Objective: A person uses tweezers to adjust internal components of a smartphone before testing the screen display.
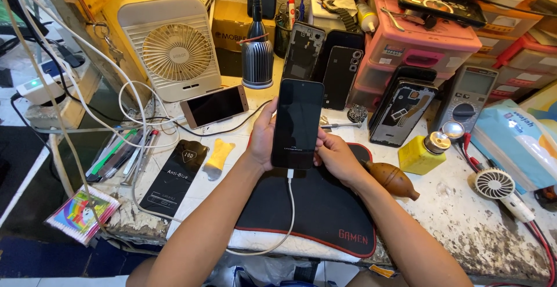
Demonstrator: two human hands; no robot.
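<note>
Head view: our left hand (264,139) and right hand (336,158) grip a dark phone (297,123) upright, white cable (288,206) plugged at six o'clock, above the black mat (325,217).

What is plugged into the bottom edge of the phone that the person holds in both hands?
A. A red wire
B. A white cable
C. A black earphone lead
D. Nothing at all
B: a white cable runs from the bottom edge of the phone, held between the left hand and the right hand, and loops down over the black mat.
</note>
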